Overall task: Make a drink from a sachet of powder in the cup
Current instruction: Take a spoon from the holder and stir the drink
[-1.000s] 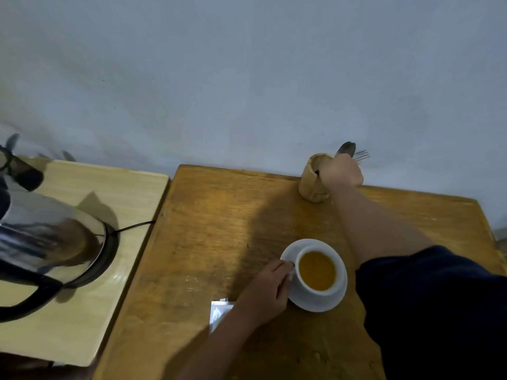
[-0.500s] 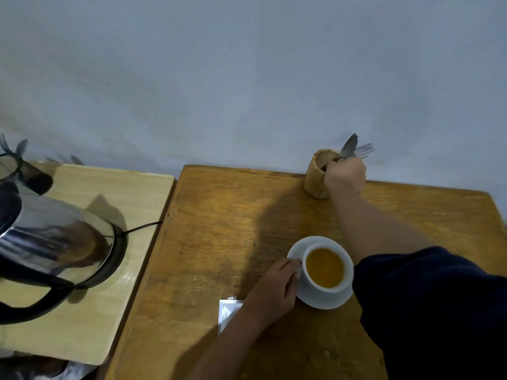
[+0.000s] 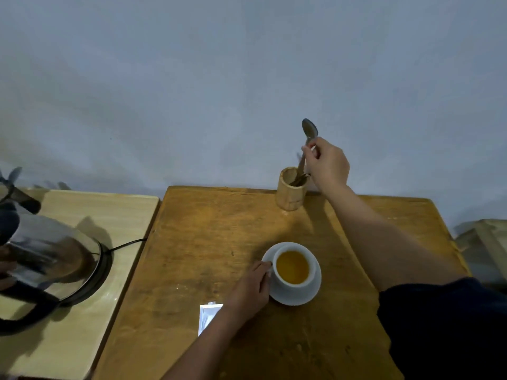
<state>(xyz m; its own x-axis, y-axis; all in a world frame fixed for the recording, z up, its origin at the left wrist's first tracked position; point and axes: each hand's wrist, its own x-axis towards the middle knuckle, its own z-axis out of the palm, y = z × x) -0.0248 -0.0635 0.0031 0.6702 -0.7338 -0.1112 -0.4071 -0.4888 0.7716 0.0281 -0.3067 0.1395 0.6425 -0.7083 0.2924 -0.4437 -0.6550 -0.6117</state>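
Observation:
A white cup [image 3: 293, 267] full of orange-brown drink stands on a white saucer [image 3: 304, 296] on the brown wooden table [image 3: 208, 231]. My left hand [image 3: 251, 290] pinches the cup's handle from the left. My right hand [image 3: 327, 163] is raised above the wooden cutlery holder [image 3: 289, 192] at the table's far edge, holding a metal spoon [image 3: 308, 134] bowl-up, its lower end still at the holder's mouth. A white sachet [image 3: 209, 316] lies flat on the table, partly under my left forearm.
A steel electric kettle [image 3: 48, 256] sits on its base on a pale wooden side table [image 3: 109, 204] at the left, its cord running toward the brown table. A grey wall is close behind. More cutlery stays in the holder. A pale box edge [image 3: 488, 239] shows at the right.
My right hand has closed on the spoon and lifted it up out of the holder. The left hand stays on the cup's handle.

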